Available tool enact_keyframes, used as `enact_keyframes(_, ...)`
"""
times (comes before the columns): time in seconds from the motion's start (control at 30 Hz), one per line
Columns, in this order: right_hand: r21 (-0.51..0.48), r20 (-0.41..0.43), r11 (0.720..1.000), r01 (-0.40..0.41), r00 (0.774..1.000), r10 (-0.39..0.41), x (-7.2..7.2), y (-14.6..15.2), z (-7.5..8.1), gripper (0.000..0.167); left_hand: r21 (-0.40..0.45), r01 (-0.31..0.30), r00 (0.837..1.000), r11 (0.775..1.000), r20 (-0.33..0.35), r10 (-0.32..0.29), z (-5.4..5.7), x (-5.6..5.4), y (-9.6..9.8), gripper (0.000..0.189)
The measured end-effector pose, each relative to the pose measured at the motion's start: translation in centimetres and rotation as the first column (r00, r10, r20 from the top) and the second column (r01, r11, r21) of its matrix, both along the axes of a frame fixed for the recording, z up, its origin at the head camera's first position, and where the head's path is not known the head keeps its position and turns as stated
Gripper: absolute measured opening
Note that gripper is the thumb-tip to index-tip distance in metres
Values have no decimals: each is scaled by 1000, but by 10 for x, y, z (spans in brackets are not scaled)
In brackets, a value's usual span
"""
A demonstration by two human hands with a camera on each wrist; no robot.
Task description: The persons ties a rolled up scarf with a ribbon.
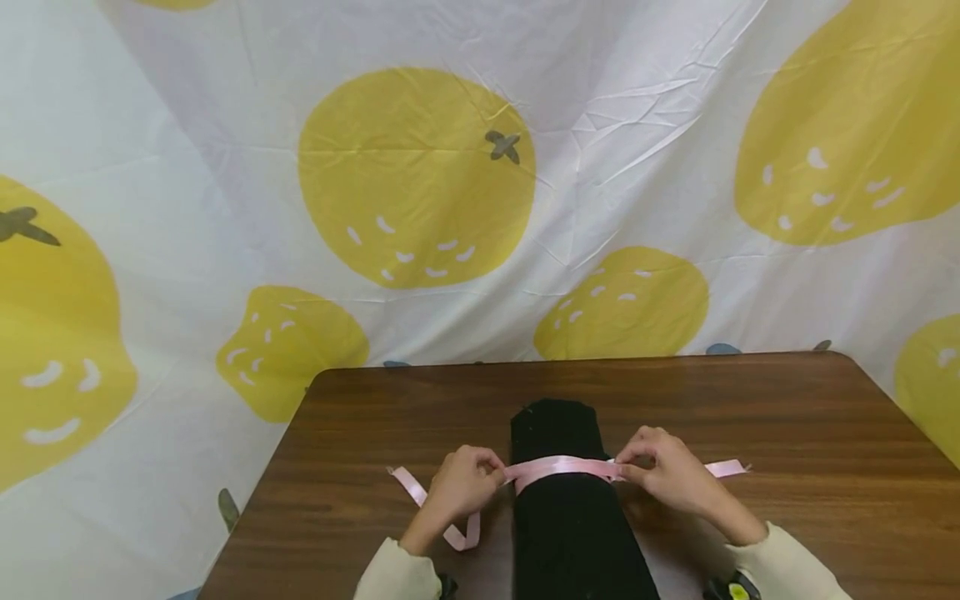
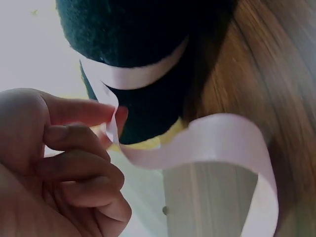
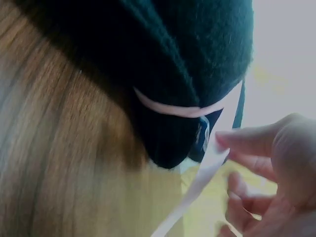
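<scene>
A long black roll of cloth (image 1: 570,533) lies on the table, pointing away from me. Pink ribbon (image 1: 558,467) runs round it and across its top towards the far end. My left hand (image 1: 467,482) pinches the ribbon between thumb and forefinger at the roll's left side. On the right side, my right hand (image 1: 667,471) pinches it the same way. In the left wrist view a loose length of ribbon (image 2: 212,140) curls down from the left fingertips. The right wrist view has the other ribbon tail (image 3: 185,200) hanging below the thumb, beside the fuzzy roll (image 3: 197,44).
The brown wooden table (image 1: 420,408) has rounded far corners. Behind it hangs a white cloth (image 1: 187,208) printed with yellow fruit. Loose ribbon tails lie on the table to the left and right of the hands.
</scene>
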State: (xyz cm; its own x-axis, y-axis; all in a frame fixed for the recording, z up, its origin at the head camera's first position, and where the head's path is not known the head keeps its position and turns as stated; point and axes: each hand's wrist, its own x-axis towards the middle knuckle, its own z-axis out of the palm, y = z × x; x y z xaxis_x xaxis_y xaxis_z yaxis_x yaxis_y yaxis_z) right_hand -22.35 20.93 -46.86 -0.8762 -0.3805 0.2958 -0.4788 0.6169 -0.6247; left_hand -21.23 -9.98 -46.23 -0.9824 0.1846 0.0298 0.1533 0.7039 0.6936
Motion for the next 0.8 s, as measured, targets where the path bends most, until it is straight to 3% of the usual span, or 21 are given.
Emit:
enact_keyframes(0.13, 18, 12, 998, 60, 998, -61, 3, -3, 6, 9, 41, -13, 999, 999, 35, 12, 4, 3, 4, 11)
enact_keyframes(0.23, -11, 148, 998, 66, 987, -64, 5, -4, 10, 5, 162, -13, 993, 987, 116, -6, 4, 5, 5, 13)
enact_keyframes(0.33, -97, 321, 993, 70, 946, -36, 7, -5, 12, 9, 296, -38, 978, 955, 205, -25, 2, 6, 6, 15)
enact_keyframes(0.4, -172, 429, 981, 95, 903, -12, 8, -5, 13, 13, 346, -69, 972, 936, 233, -14, 1, 5, 6, 17)
enact_keyframes(0.6, -305, 607, 913, 271, 794, -33, 10, -12, 13, 21, 389, -142, 977, 910, 201, 67, -1, 1, 8, 22)
enact_keyframes(0.7, -330, 634, 885, 329, 772, -50, 10, -16, 12, 20, 421, -162, 981, 893, 170, 98, -1, 0, 9, 21)
enact_keyframes(0.8, -358, 622, 860, 363, 780, -70, 10, -20, 13, 20, 492, -188, 979, 850, 161, 123, -2, -1, 11, 19)
